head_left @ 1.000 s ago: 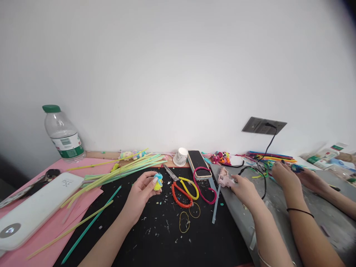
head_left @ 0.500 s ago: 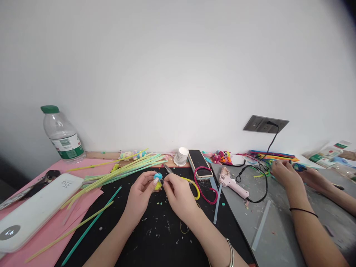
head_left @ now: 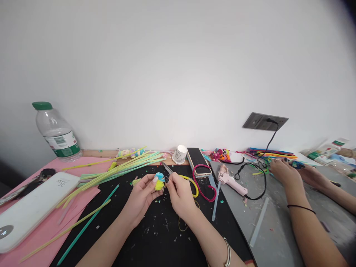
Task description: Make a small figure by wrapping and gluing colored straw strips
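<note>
My left hand (head_left: 140, 194) is closed round a small blue and yellow fuzzy figure (head_left: 159, 181), held just above the black mat (head_left: 155, 237). My right hand (head_left: 179, 193) pinches a tiny dark piece against the figure's right side. Under my right hand lie the orange and yellow scissors (head_left: 191, 183), mostly covered. A pink glue gun (head_left: 230, 181) lies to the right on the grey board (head_left: 278, 230), untouched.
A bundle of pale green and yellow pipe cleaners (head_left: 122, 168) lies left of the figure. A water bottle (head_left: 55, 133), a white case (head_left: 30, 207), a paper cup (head_left: 180, 154) and a phone (head_left: 198, 161) stand around. Another person's hands (head_left: 289, 174) work at the right by coloured sticks.
My right hand left the glue gun on the grey board and came over to the figure, where it now pinches at its side. The view shifted slightly.
</note>
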The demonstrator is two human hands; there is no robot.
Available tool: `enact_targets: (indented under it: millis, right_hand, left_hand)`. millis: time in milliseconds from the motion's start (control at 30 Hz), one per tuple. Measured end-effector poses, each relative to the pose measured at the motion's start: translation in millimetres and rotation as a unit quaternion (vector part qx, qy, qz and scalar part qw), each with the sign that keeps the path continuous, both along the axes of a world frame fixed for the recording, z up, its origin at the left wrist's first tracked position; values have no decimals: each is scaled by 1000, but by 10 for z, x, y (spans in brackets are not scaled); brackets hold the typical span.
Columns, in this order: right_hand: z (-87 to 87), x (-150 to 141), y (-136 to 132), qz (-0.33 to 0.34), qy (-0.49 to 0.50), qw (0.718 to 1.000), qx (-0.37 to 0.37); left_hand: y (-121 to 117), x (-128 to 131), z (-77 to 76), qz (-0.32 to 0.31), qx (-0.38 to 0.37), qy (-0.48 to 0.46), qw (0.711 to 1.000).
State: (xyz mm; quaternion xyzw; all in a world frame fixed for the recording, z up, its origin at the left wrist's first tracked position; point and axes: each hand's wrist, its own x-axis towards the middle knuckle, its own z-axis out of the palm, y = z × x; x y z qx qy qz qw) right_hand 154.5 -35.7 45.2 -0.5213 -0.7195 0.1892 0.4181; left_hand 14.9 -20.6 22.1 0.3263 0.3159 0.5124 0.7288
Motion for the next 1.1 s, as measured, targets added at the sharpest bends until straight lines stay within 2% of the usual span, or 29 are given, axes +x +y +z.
enact_targets:
  millis: [167,500,767,1100]
  right_hand:
    - [-40,22,20,-8,-9,1000,3]
    - [-71,21,31,11,44,999,-5]
    - [-83,9,23,30,86,996,-9]
    - [-59,25,3,72,106,991,-26]
  left_hand:
    - [-10,-10,5,-44,-18,-37,998]
    - [-15,-16,9,-103,-54,-99,988]
    - [-33,-22,33,-118,-89,-106,983]
    - [-41,-41,43,-144,-92,-119,978]
